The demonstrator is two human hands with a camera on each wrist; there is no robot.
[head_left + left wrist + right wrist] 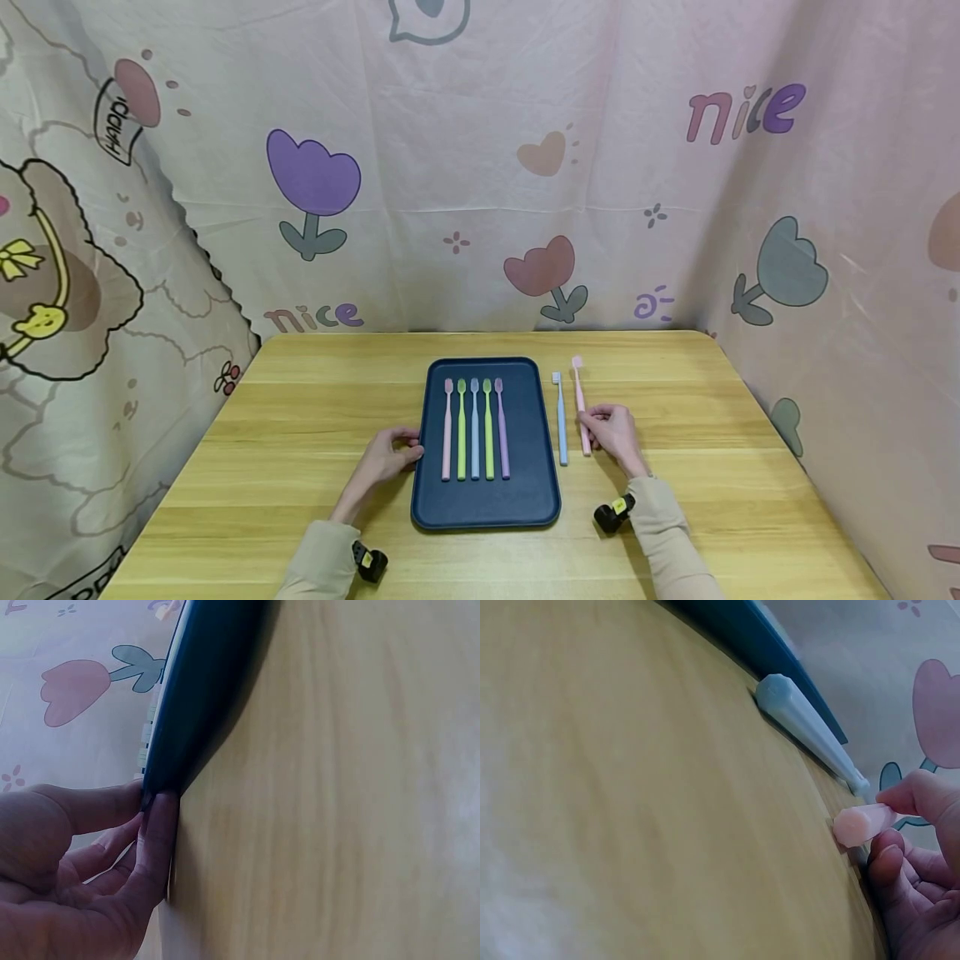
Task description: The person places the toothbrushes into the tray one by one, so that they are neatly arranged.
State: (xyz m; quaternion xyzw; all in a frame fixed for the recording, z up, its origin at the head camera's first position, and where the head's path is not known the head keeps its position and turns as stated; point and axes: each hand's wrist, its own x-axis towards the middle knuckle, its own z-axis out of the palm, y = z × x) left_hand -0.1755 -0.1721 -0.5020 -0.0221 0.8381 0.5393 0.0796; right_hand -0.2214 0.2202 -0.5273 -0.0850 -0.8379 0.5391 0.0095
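A dark blue tray (487,507) lies on the table with several toothbrushes side by side in it, heads toward the wall: pink (447,433), green, blue, yellow-green and purple (502,433). My left hand (386,457) pinches the tray's left edge; in the left wrist view the thumb is over the rim (161,750) and fingers reach underneath. To the right of the tray, my right hand (613,429) pinches a pink toothbrush (581,392) by its handle between thumb and fingers. Between that brush and the tray lies a light blue toothbrush (562,425), seen end-on in the right wrist view.
The wood-grain table (300,400) reaches back to a printed curtain (450,167) hanging behind it and along both sides. Both wrists carry small black cameras, one at the left sleeve (318,558) and one at the right sleeve (663,517).
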